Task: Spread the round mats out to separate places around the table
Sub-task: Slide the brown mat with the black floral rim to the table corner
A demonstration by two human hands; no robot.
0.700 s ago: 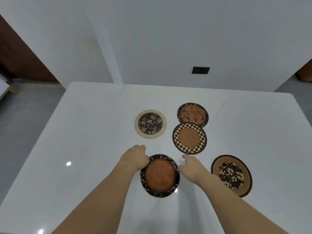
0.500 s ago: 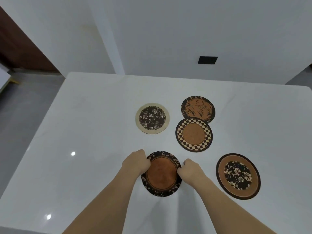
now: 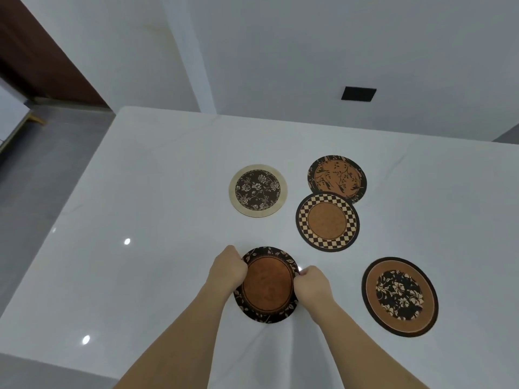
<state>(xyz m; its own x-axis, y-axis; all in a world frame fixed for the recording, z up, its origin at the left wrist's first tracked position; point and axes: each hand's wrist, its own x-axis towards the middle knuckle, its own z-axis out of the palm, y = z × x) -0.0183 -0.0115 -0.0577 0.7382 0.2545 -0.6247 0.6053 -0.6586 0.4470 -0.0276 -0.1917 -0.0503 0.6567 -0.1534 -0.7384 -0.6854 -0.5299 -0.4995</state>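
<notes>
Several round mats lie on a white table [image 3: 157,192]. Nearest me is a brown mat with a dark leaf border [image 3: 268,287]. My left hand [image 3: 229,269] grips its left edge and my right hand [image 3: 310,283] pinches its right edge, fingers curled over the rim. A cream-rimmed floral mat [image 3: 257,190] lies farther back on the left. A checker-rimmed mat [image 3: 327,221] overlaps the near edge of an orange branch-pattern mat [image 3: 337,178]. A brown-rimmed floral mat [image 3: 400,296] sits at the right.
The table's left edge drops to a grey floor [image 3: 42,169]. A white wall with a black outlet plate [image 3: 358,94] stands behind the far edge. A dark wooden panel [image 3: 36,57] is at the upper left.
Both hands closed in from beside the leaf-border mat onto its left and right edges and now grip it. The view shifted, with the other mats unmoved on the table.
</notes>
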